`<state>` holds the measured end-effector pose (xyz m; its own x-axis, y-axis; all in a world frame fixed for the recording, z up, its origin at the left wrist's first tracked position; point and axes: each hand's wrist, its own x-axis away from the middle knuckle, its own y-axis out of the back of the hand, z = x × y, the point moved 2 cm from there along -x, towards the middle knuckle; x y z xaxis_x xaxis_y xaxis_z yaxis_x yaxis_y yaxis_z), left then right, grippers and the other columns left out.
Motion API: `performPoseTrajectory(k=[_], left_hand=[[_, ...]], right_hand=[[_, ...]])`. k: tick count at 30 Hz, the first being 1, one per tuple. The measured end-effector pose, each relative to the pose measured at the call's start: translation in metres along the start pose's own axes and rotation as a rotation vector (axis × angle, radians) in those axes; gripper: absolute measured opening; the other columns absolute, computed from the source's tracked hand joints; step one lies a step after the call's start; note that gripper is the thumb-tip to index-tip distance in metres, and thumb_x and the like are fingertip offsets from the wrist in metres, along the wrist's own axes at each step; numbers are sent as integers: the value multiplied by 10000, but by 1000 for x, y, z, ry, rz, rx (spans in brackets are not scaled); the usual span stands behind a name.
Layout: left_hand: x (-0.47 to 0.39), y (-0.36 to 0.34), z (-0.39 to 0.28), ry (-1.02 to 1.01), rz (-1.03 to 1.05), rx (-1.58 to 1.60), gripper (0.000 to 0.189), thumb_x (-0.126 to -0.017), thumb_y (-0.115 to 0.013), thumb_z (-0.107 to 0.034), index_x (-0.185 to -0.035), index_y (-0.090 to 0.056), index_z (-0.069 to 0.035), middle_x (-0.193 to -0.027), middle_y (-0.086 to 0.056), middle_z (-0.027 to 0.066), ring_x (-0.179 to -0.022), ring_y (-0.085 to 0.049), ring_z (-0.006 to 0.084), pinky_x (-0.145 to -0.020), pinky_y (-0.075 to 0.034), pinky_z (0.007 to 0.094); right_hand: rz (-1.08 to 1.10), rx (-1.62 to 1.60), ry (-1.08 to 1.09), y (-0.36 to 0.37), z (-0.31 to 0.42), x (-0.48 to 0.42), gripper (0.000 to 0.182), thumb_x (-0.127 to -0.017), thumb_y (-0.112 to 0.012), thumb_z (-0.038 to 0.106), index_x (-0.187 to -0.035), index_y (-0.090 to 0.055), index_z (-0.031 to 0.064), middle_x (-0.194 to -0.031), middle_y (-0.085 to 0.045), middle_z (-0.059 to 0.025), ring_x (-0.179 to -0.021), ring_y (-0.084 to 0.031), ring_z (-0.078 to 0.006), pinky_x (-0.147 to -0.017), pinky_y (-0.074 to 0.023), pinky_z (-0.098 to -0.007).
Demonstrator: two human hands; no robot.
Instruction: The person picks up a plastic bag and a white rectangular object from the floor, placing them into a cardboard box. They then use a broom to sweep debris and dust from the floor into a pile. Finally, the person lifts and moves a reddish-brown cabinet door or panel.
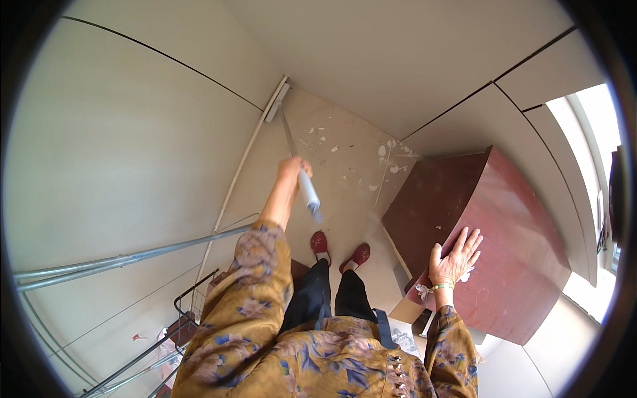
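Note:
My left hand [292,171] is closed around the handle of a long-handled tool [308,189], which looks like a broom or a roller. Its pale, bar-shaped head [278,102] lies at the foot of the left wall, close to the corner. On the glossy top of a reddish-brown wooden cabinet or desk [517,248], my right hand [454,263] rests flat with its fingers spread. Crumpled white scraps [424,292] show beside the wrist and partly under the palm. White flakes [334,148] are scattered over the beige floor [338,194].
A pale pipe [244,166] runs along the left wall's base. Metal tubes [134,259] of a rack reach in from the left, above a black wire frame [186,303]. A window [580,114] is at the right. My red shoes [319,243] stand between the wall and the cabinet.

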<state>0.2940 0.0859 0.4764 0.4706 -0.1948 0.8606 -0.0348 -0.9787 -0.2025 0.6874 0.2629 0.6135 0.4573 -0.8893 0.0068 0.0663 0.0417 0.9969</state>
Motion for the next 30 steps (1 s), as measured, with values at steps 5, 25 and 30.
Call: performPoseTrajectory(k=[5, 25, 30], left_hand=[[-38, -80, 4, -77, -63, 112, 75, -845, -367, 8, -916, -393, 5, -734, -458, 127, -531, -468, 192, -432, -415, 346], [150, 32, -60, -128, 272, -197, 395, -858, -539, -101, -1184, -358, 30, -826, -508, 101, -632, -500, 111, -519, -435, 211], [61, 43, -39, 14, 65, -359, 204, -823, -409, 12, -1025, -377, 14, -630, -460, 95, -441, -436, 146, -383, -385, 292]], right_hand=[[7, 27, 1, -1, -1, 1, 801, -696, -589, 305, -1392, -296, 38, -1495, -154, -174, -1391, -94, -337, -1102, -77, -497], [15, -32, -22, 1, -2, 0, 807, -699, -615, 334, -1388, -304, 50, -1492, -143, -191, -1389, -73, -354, -1094, -65, -524], [22, -27, -26, 1, -1, -1, 805, -702, -620, 340, -1387, -306, 58, -1490, -144, -195, -1390, -68, -354, -1092, -66, -529]])
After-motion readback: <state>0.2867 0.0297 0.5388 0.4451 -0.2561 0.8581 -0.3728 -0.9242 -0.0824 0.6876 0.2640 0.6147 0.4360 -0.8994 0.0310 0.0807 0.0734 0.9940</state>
